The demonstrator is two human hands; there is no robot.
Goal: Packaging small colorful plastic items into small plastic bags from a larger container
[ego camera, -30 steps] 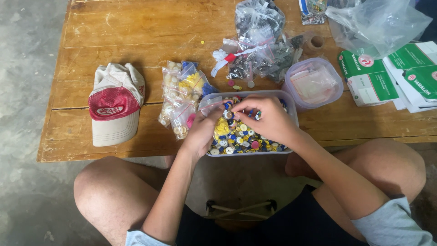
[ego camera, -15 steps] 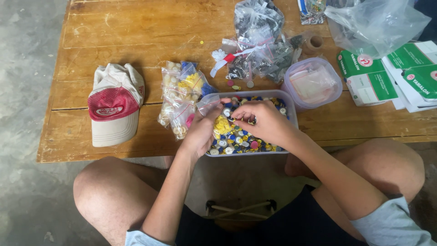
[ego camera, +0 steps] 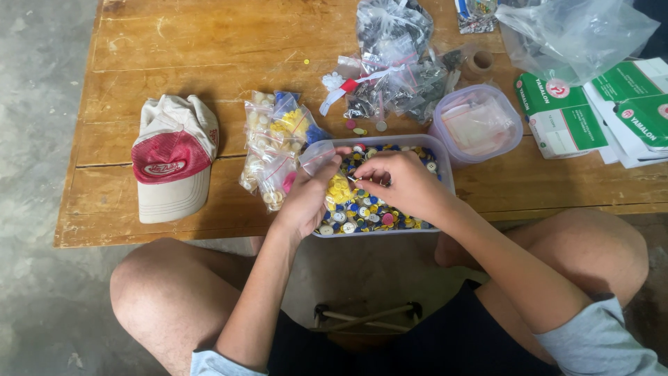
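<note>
A clear rectangular tub (ego camera: 445, 161) full of mixed coloured buttons sits at the near edge of the wooden table (ego camera: 209, 42). My left hand (ego camera: 306, 198) holds a small clear plastic bag (ego camera: 327, 174) with yellow buttons in it over the tub's left end. My right hand (ego camera: 400, 184) is over the middle of the tub, fingers pinched at the bag's mouth; what it pinches is too small to make out.
Small bags of white and yellow buttons (ego camera: 275, 150) lie left of the tub. A red and cream cap (ego camera: 170, 160) is further left. Behind are a heap of clear bags (ego camera: 396, 69), a round lidded container (ego camera: 476, 125), green-white boxes (ego camera: 557, 111) and a large plastic bag (ego camera: 574, 31).
My right hand has come left and down from the tub's middle to the mouth of the bag held by my left hand.
</note>
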